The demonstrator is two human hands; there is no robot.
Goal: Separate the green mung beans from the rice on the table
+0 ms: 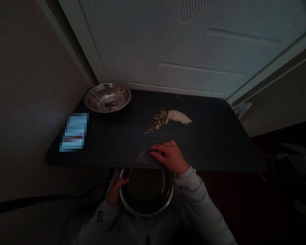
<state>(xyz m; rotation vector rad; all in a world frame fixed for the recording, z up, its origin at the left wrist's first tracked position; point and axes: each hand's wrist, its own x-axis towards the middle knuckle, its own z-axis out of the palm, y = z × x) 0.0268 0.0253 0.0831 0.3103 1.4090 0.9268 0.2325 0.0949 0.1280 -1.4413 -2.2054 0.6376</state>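
My left hand [114, 192] is closed on the left rim of a metal bowl [146, 215] under the table's front edge. Dark greenish grains [146, 185] lie in this bowl, dim in the low light. On the table near that edge, my right hand [171, 158] has its fingers closed on a thin translucent plastic piece [143, 156], which sticks out to the left. Farther back lies a small pile of white rice-like grains [179, 116], meeting a patch of green beans [161, 117] mixed with some white grains.
A shiny, wide metal bowl [107, 98] with a label inside stands at the back left of the dark table [214, 143]. A pixelated bright rectangle [75, 132] covers something at the left edge. A white panel [112, 58] with heart shapes rises behind the table.
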